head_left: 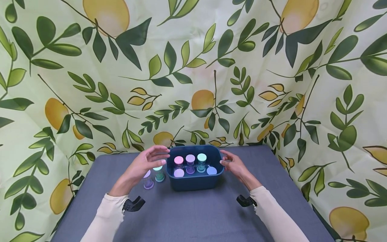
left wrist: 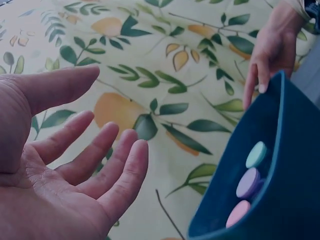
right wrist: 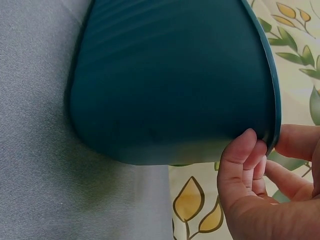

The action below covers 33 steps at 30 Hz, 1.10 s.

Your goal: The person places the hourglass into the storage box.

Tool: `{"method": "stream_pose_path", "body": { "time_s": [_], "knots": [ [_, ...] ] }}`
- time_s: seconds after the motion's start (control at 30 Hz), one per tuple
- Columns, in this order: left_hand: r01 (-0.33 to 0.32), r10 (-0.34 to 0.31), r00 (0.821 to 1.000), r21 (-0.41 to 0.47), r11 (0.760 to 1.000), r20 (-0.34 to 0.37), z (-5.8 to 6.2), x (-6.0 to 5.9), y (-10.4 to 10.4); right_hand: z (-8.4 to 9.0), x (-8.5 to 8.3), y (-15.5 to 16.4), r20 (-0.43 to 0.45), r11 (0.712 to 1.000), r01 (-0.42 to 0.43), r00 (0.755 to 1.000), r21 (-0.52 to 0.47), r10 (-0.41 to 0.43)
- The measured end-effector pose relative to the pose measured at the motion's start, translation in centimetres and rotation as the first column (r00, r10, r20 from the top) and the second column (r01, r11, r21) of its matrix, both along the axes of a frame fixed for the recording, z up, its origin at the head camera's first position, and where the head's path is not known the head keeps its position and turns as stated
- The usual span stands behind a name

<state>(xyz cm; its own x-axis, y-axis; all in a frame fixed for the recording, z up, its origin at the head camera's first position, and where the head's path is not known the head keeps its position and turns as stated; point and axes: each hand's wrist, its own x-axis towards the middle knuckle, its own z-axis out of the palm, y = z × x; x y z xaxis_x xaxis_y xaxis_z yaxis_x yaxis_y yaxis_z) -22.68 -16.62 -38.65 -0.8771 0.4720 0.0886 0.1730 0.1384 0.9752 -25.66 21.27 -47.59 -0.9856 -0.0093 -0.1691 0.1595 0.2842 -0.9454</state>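
— Where are we at? Starting with the big things: the grey tabletop [head_left: 193,215] carries the dark blue tub [head_left: 195,183], which sits between our two hands, with the lemon-print cloth [head_left: 193,67] hung behind it.

— And the hands themselves? Our right hand [head_left: 237,166] is at the tub's right rim; in the right wrist view its fingertips [right wrist: 245,145] pinch that edge with the thumb on the other side. Our left hand [head_left: 146,163] hovers spread and holding nothing just left of the tub, fingers straight in the left wrist view.

— What's inside? Small sand timers: a pink-capped timer [head_left: 178,161], a purple-capped timer [head_left: 190,159] and a mint-capped timer [head_left: 201,158] stand upright in a row, with two more pale caps in front of them.

— And outside? Two loose timers [head_left: 154,178] stand on the tabletop right under our left hand, beside the tub's left wall.

— So we judge we're partway through filling the tub, steadying it with the right. The next move would call for lowering the left onto one loose timer and closing round its narrow body without toppling its neighbour.
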Motion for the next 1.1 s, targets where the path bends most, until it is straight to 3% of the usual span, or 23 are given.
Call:
{"method": "stream_pose_path", "body": {
  "time_s": [0.37, 0.7, 1.1],
  "knots": [
    [-0.151, 0.151, 0.988, -0.041, 0.988, 0.006, -1.9, 1.2, -2.1, -0.1, 0.0, 0.2, -0.003, 1.000, -0.008, 1.000, -0.010, 0.008],
    [-0.237, 0.236, 0.971, 0.089, 0.967, 0.020, -4.0, 2.0, -4.1, 0.0, 0.0, 0.2, 0.003, 1.000, -0.009, 1.000, -0.003, 0.009],
    [-0.423, 0.421, 0.906, 0.078, 0.903, 0.042, -6.4, 1.4, -5.4, 0.5, 0.2, 0.1, -0.003, 1.000, -0.023, 1.000, 0.012, 0.023]
  ]
}}
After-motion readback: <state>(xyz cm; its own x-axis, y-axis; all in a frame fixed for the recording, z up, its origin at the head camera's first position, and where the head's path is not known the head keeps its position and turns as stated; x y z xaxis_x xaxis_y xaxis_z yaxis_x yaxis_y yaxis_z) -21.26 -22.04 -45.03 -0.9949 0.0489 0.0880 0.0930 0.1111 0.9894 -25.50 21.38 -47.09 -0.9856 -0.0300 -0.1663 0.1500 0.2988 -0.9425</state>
